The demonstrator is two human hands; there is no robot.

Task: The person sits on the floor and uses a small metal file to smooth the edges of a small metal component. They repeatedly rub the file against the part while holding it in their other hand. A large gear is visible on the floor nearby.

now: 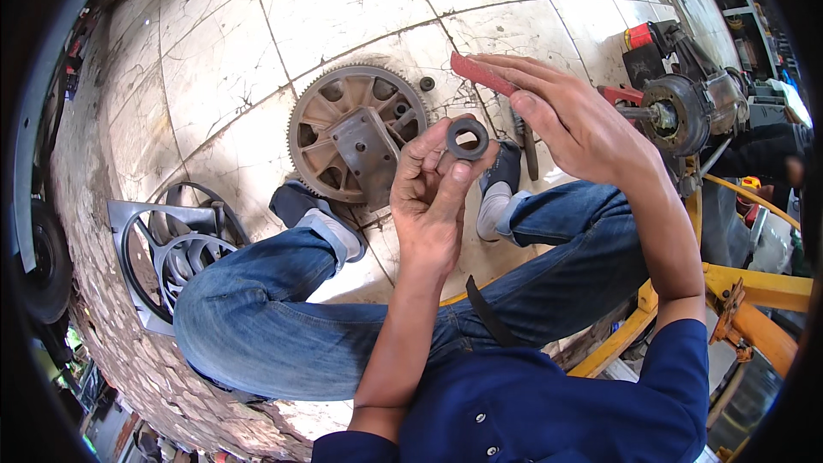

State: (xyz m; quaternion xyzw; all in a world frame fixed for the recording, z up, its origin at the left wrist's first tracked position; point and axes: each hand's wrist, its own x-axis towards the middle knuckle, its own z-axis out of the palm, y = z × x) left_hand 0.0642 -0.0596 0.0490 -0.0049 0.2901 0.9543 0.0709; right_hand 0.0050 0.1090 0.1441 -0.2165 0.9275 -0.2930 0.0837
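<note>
My left hand point(433, 193) is closed round a short dark metal bushing point(453, 141), its open bore facing up between thumb and fingers. A folded strip of red sandpaper point(480, 75) is pinched between the thumb and straightened fingers of my right hand point(574, 116). The sandpaper is above and to the right of the bushing, apart from it. Beyond my left hand, a large toothed flywheel point(300, 124) lies on the floor, with a thick metal plate point(367, 150) on top of it. A small dark round part point(427, 84) lies beside the flywheel's right rim.
A fan in a frame point(137, 244) lies left of my knee. Beside my right foot is a long dark tool point(531, 154), partly hidden. A greasy drum-shaped assembly point(686, 111) stands at the right, with a yellow metal frame point(767, 285) nearer. Cracked white tiles point(343, 0) cover the floor.
</note>
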